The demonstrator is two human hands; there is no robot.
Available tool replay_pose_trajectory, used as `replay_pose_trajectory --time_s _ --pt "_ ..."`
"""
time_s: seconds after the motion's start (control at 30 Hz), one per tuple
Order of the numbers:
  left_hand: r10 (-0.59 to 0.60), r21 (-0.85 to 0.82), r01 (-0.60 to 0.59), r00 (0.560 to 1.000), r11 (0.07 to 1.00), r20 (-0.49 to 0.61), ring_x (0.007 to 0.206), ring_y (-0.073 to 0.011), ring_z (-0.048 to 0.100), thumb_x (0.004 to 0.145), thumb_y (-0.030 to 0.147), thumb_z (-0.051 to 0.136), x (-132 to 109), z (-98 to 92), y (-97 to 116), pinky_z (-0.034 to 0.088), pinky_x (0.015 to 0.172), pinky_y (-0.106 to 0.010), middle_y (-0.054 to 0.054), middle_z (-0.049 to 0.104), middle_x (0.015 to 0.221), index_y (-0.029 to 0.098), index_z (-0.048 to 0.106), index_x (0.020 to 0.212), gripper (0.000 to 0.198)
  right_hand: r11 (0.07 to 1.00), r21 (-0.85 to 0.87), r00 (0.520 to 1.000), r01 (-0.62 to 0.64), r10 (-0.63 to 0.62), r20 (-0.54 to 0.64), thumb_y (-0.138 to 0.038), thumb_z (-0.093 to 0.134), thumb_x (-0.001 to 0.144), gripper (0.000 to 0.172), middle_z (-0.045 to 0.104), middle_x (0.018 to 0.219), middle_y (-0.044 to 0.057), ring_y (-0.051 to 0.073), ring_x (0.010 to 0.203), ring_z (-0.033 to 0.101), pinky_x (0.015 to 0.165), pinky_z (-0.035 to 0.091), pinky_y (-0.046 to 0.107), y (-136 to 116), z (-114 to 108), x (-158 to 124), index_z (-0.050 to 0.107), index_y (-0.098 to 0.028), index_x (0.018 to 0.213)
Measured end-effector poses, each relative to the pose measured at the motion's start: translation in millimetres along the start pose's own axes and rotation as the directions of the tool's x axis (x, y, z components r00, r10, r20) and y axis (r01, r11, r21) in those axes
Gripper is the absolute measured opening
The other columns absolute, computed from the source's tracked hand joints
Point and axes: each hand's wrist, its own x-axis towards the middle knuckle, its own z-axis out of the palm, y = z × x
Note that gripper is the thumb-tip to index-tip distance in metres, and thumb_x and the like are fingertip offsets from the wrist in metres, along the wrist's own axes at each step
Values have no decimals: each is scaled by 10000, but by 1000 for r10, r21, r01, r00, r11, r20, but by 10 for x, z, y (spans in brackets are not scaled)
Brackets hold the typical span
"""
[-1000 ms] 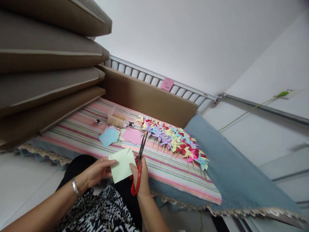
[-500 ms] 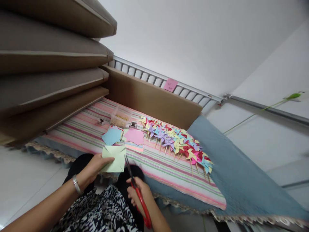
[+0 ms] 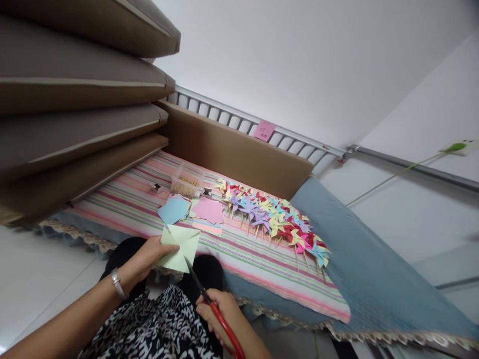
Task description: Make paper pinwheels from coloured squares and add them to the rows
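Note:
My left hand (image 3: pixel 152 255) pinches the left side of a pale green paper square (image 3: pixel 182 246), which has slits running in from its corners. In my right hand (image 3: pixel 220 311) are red-handled scissors (image 3: pixel 225 326), their dark blades at the paper's lower right corner. Beyond the paper, a stack of blue paper (image 3: pixel 173 210) and a stack of pink paper (image 3: pixel 208 210) lie on a striped cloth (image 3: pixel 123 209). Many coloured paper pinwheels (image 3: pixel 275 219) on sticks are spread to the right of the stacks.
Behind the paper stacks is a clear plastic box (image 3: pixel 186 180) of small items, with binder clips (image 3: pixel 156 187) nearby. A brown board (image 3: pixel 232 147) stands along the back. Large brown cushions (image 3: pixel 82 94) are piled at the left. Blue bedding (image 3: pixel 359 259) extends to the right.
The green square has tilted in my left hand, its right corner swinging up. The scissors have moved slightly down and left, with their tips now at the lower right corner.

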Motion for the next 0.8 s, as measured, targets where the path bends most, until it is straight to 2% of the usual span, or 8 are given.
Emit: replay_pose_trajectory --time_s 0.23,0.47,0.8 --pt "-14 10 13 999 1000 49 561 -228 654 564 268 754 33 15 -56 493 503 -294 -121 738 705 59 663 864 376 999 46 1000 -12 12 -9 -286 550 792 163 489 475 -59 67 383 391 452 333 189 -82 0 -30 663 -174 826" --pt "-11 15 10 1000 1000 28 557 -215 650 557 254 753 23 31 -29 493 517 -286 -121 740 710 62 664 859 369 999 -24 999 30 -31 -28 -300 583 781 177 491 470 -53 74 410 407 444 319 181 -58 -13 -3 680 -161 833" --pt "-26 19 25 999 1000 37 552 -226 651 562 252 746 12 57 -1 500 501 -297 -117 736 692 72 670 833 334 1000 -12 1000 -9 9 -15 -329 578 795 211 470 453 -58 74 415 410 451 334 174 -50 -10 0 673 -144 830"
